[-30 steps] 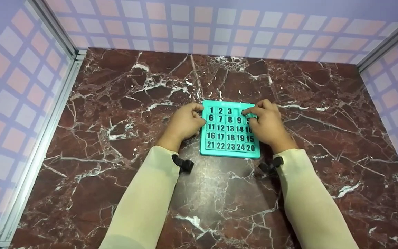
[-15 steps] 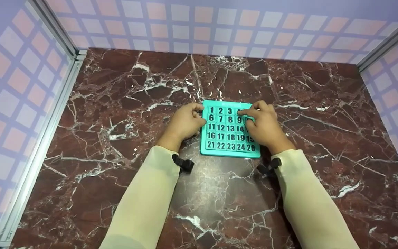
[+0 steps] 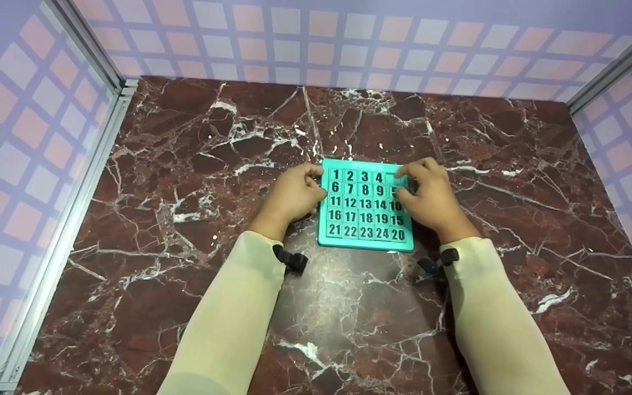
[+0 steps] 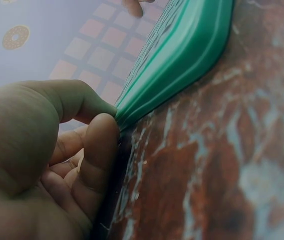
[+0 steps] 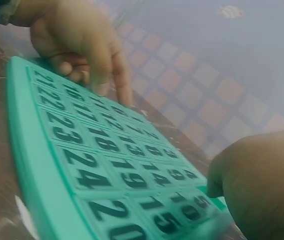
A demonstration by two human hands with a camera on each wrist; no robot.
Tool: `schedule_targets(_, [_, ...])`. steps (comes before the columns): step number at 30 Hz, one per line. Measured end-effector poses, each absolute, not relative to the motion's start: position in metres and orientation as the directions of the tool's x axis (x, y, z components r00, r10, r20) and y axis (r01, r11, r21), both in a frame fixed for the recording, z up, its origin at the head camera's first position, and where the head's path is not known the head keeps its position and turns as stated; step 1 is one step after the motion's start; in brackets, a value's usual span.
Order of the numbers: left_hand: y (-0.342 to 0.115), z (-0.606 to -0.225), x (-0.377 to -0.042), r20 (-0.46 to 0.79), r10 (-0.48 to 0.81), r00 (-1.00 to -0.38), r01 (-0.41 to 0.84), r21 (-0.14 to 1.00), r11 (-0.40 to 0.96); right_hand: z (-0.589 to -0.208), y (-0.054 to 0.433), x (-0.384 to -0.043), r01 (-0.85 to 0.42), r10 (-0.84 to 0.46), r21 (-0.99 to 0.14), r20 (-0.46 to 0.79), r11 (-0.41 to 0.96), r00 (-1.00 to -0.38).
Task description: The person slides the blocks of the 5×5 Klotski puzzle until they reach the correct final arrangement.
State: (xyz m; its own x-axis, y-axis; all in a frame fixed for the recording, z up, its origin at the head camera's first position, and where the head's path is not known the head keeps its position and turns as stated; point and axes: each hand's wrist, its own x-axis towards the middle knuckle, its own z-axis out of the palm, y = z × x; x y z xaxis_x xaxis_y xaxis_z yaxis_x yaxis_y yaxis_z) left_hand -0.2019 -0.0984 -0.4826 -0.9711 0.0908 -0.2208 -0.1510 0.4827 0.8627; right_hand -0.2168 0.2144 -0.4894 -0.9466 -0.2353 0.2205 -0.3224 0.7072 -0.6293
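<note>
A turquoise number sliding puzzle (image 3: pixel 365 204) lies flat in the head view, its tiles in rows. Tile 4 (image 3: pixel 379 178) sits in the top row, with a gap (image 3: pixel 391 176) at its right in the corner. Below the gap is tile 5 (image 5: pixel 200 201), partly covered in the head view. My left hand (image 3: pixel 294 192) holds the puzzle's left edge with thumb and fingers, which meet the side in the left wrist view. My right hand (image 3: pixel 428 195) is over the right edge, index fingertip by the gap and thumb near tile 5; contact there is unclear.
The puzzle lies on a dark red marbled tabletop (image 3: pixel 212 307). Checked panels (image 3: pixel 288 49) enclose the back and sides, joined by metal rails (image 3: pixel 83 203). Black wrist straps (image 3: pixel 294 261) hang at both cream sleeves.
Tile 4 has slid left beside tile 3 under the right index finger, moving the gap to the corner. The right hand has then drawn back right. The left hand stays put.
</note>
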Motion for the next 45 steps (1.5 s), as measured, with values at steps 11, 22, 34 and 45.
schedule_targets(11, [-0.099, -0.484, -0.202, -0.215, 0.095, -0.972, -0.144, 0.863, 0.484, -0.488, 0.225, -0.217, -0.304, -0.266, -0.634, 0.158, 0.711, -0.951])
schedule_targets(22, [-0.099, -0.484, -0.202, -0.218, 0.100, -0.971, -0.144, 0.862, 0.486, -0.489, 0.224, -0.218, -0.294, -0.244, -0.595, 0.166, 0.748, -0.955])
schedule_targets(34, [-0.100, -0.484, -0.203, -0.226, 0.092, -0.970, -0.155, 0.860, 0.486, -0.487, 0.222, -0.216, -0.263, -0.238, -0.601, 0.122, 0.755, -0.964])
schedule_targets(45, [-0.099, -0.483, -0.203, -0.214, 0.098, -0.972, -0.142, 0.865, 0.481, -0.487, 0.223, -0.206, -0.288, -0.260, -0.633, 0.139, 0.719, -0.956])
